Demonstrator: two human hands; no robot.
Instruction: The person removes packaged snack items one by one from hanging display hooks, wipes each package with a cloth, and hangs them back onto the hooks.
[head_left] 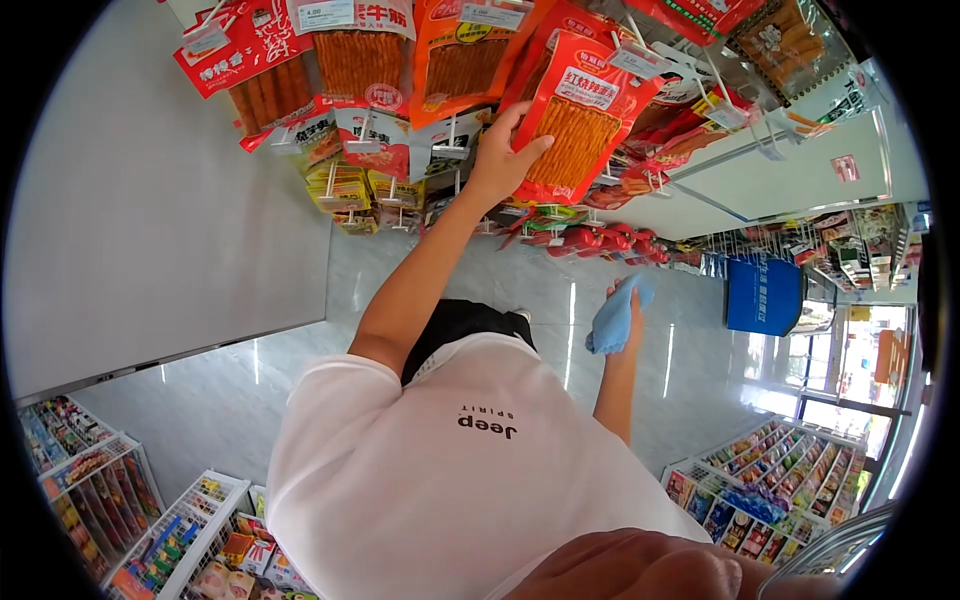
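My left hand point(505, 160) is raised to a rack of hanging snacks, its fingers and thumb closed on the left edge of a red snack packet point(572, 125). Orange-brown strips show through the packet's clear window. Whether the packet still hangs on its hook I cannot tell. Lower and to the right, my right hand point(632, 325) grips a folded light blue cloth point(617, 318), held away from the rack. Beside the red packet hangs an orange snack packet point(465, 65), with another red-and-white packet point(362, 60) to its left.
Metal hooks with price tags point(640, 60) stick out from the rack. A large grey panel point(170, 200) stands on the left. A blue box-like object point(763, 296) is at the right. Stocked shelves point(780, 480) stand at lower right, and more white shelving point(190, 525) at lower left.
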